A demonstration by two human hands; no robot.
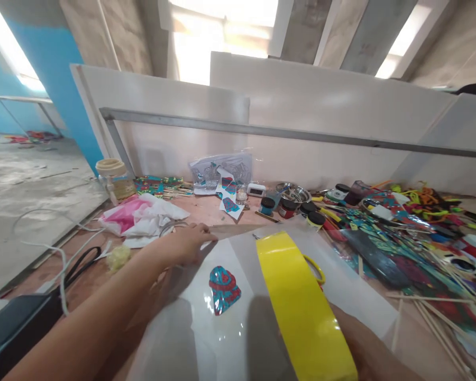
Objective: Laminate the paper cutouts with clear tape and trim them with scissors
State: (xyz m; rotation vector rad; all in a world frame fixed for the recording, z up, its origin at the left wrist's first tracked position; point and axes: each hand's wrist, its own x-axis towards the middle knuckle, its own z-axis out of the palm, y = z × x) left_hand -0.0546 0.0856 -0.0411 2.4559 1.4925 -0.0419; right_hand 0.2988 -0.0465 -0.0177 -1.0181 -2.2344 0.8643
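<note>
Glossily, 1 yellow strip [301,301] curves across flat white sheets [357,296].

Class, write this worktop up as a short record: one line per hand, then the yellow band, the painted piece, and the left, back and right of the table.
Left hand: at the white sheet's far left; grip unclear
Right hand: partly hidden behind the yellow band
Yellow band: glossy, curved
Painted piece: red and blue
Left: crumpled pink-and-white material
Back: small jars
Right: thin sticks
</note>
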